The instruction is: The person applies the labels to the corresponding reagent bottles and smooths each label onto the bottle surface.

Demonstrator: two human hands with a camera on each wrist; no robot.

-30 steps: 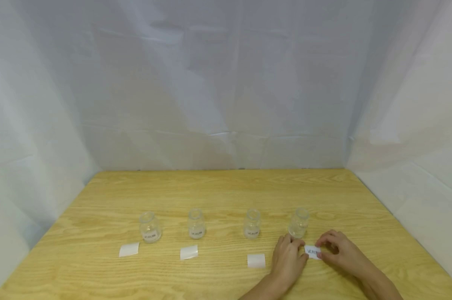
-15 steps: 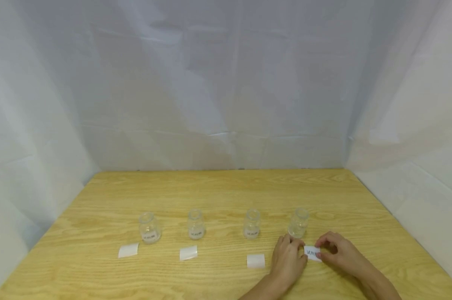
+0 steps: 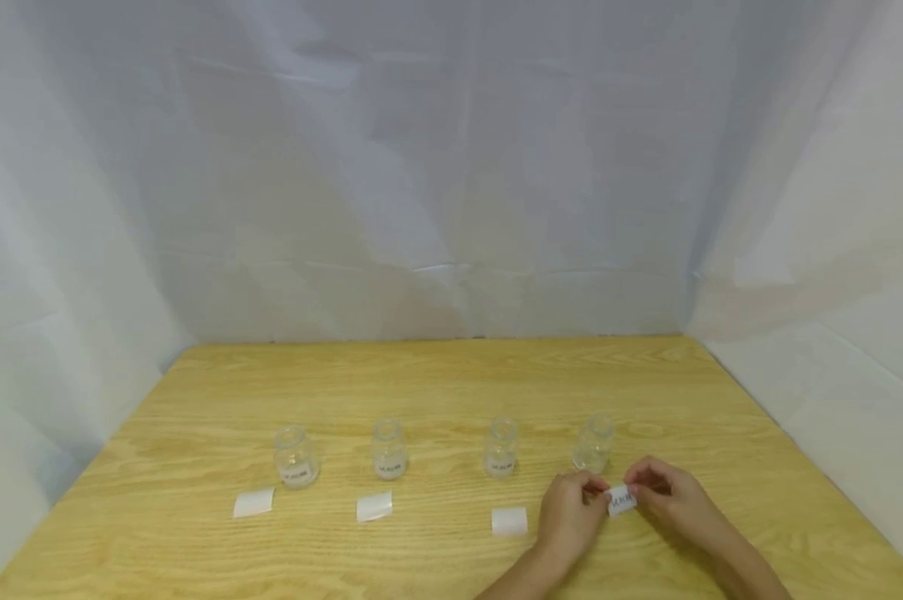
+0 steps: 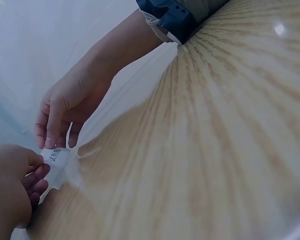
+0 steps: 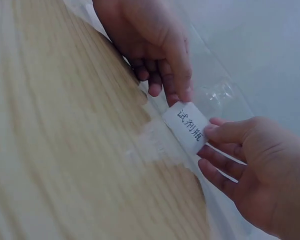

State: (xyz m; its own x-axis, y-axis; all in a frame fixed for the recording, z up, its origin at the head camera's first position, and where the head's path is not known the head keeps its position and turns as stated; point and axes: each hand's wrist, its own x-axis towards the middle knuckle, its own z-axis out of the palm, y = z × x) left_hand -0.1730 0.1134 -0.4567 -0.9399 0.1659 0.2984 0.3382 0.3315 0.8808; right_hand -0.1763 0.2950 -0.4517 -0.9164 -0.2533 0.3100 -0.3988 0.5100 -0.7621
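Observation:
A small white label with three handwritten dark characters is held between my two hands, tilted with its written side up. My left hand pinches its left end between thumb and index finger. On the other end, my right hand grips it, thumb on the written face, as the right wrist view shows. Just behind the hands stands a clear glass jar with no label visible on it. In the left wrist view the label is seen between the fingertips of both hands.
Further left stand three more glass jars, the nearest one, a middle one and the leftmost, each bearing a written label. White paper pieces lie before them on the wooden table. White sheeting surrounds it.
The label has come up from near the tabletop and tilted, its writing now more fully seen. My left fingers have shifted to pinch its left end; the right hand has moved slightly left.

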